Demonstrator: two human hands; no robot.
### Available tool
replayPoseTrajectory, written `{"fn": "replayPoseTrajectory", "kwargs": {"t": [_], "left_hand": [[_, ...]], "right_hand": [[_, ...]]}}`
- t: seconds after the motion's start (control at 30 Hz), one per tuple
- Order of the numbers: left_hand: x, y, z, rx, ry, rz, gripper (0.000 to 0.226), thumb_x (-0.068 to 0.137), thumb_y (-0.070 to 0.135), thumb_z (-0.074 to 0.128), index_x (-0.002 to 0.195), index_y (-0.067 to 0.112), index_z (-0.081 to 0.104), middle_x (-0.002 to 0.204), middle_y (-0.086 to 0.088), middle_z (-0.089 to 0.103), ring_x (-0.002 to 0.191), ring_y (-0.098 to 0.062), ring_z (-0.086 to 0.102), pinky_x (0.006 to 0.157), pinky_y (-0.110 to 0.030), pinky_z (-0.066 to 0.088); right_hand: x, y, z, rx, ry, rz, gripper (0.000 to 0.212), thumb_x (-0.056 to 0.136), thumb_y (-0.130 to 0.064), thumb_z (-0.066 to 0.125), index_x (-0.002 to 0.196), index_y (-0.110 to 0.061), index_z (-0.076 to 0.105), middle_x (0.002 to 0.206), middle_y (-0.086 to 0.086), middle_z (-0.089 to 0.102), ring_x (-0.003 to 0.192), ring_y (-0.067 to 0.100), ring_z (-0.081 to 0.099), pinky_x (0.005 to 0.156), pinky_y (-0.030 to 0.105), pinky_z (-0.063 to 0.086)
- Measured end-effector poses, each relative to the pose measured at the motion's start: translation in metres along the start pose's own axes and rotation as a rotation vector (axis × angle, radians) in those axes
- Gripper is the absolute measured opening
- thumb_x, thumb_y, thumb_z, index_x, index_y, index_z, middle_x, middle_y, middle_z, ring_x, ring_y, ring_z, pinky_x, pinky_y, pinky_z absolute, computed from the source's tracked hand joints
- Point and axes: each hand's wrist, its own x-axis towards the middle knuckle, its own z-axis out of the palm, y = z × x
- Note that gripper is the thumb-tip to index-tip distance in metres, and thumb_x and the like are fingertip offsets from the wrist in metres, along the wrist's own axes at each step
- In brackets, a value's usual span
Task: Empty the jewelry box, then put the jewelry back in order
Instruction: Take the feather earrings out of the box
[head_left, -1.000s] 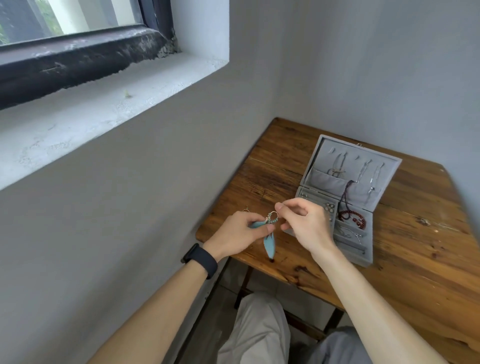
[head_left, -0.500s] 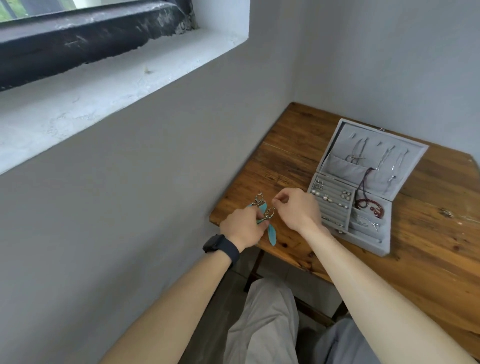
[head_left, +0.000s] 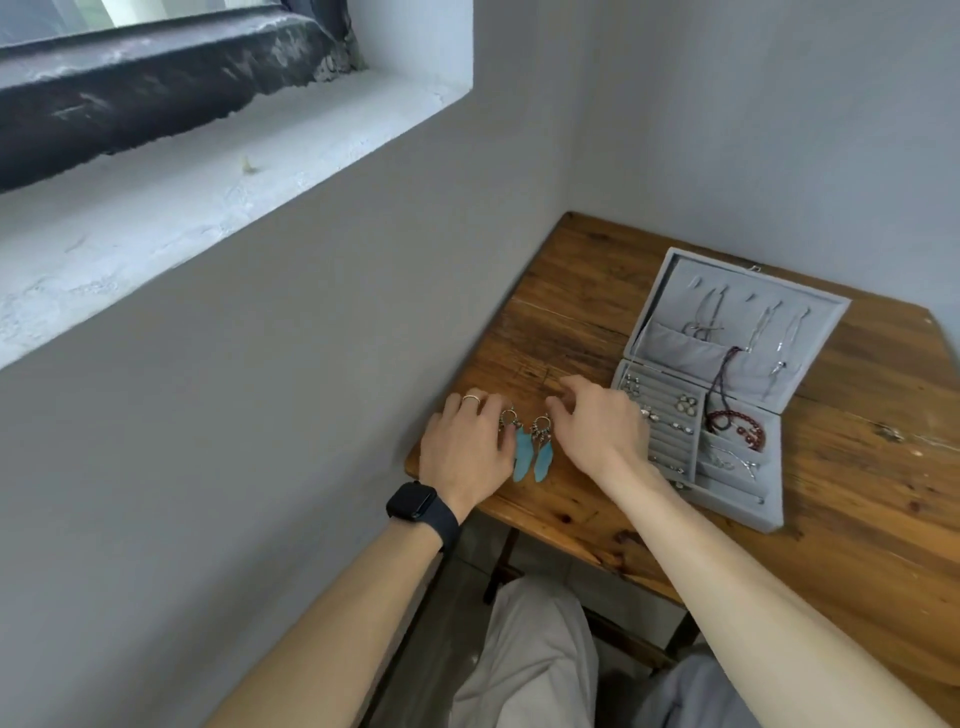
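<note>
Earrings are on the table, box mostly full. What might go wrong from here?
1. The feather earrings lie near the table's front-left edge, between the left hand and right hand; a sweep may knock them off.
2. The dark cord runs from the lid down to the red bead bracelet; lifting either may drag the other.
3. The thin chains in the lid hang close together and could tangle.

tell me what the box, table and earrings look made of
Box: grey fabric, probably velvet or felt; matte, soft-looking surface.
Table: wood with a slight sheen; grain, knots and plank seams show.
Earrings: turquoise feather-like drops, perhaps real feather, under dull silvery metal rings.
</note>
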Motion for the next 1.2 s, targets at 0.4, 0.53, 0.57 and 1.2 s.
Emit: {"fn": "replayPoseTrajectory", "kwargs": {"t": [0.4, 0.53, 0.57, 1.2], "left_hand": [[0.015, -0.028, 0.014, 0.05, -0.371, 0.15, 0.054, 0.105, 0.037, 0.027, 0.158, 0.03, 0.019, 0.166, 0.012, 0.015, 0.152, -0.01, 0.008, 0.122, -0.043, 0.008], [0.018, -0.029, 0.008, 0.041, -0.397, 0.157, 0.055, 0.104, 0.029, 0.031, 0.158, 0.03, 0.02, 0.165, 0.012, 0.016, 0.152, -0.011, 0.011, 0.124, -0.041, 0.012], [0.019, -0.028, 0.007, 0.043, -0.397, 0.161, 0.055, 0.104, 0.027, 0.032, 0.158, 0.029, 0.021, 0.165, 0.011, 0.018, 0.152, -0.012, 0.013, 0.124, -0.041, 0.014], [0.05, 0.08, 0.006, -0.21, -0.223, 0.22, 0.059, 0.105, 0.041, 0.035, 0.159, 0.023, 0.018, 0.166, 0.002, 0.013, 0.153, -0.016, 0.011, 0.124, -0.04, 0.013]], "right_hand": [[-0.081, 0.017, 0.046, 0.047, -0.105, -0.283, 0.057, 0.105, -0.042, 0.037, 0.155, -0.016, 0.033, 0.164, 0.003, 0.023, 0.152, 0.019, 0.018, 0.121, 0.032, 0.014], [-0.086, 0.015, 0.051, 0.089, -0.096, -0.261, 0.058, 0.105, -0.042, 0.036, 0.156, -0.016, 0.031, 0.165, 0.002, 0.02, 0.153, 0.019, 0.015, 0.121, 0.033, 0.011], [-0.086, 0.015, 0.051, 0.098, -0.1, -0.257, 0.058, 0.105, -0.042, 0.036, 0.156, -0.016, 0.03, 0.165, 0.002, 0.019, 0.153, 0.019, 0.013, 0.121, 0.033, 0.01], [-0.041, 0.112, -0.075, 0.382, 0.184, 0.017, 0.035, 0.097, -0.04, 0.057, 0.13, -0.027, 0.055, 0.126, -0.013, 0.062, 0.11, 0.001, 0.057, 0.092, 0.023, 0.043]]}}
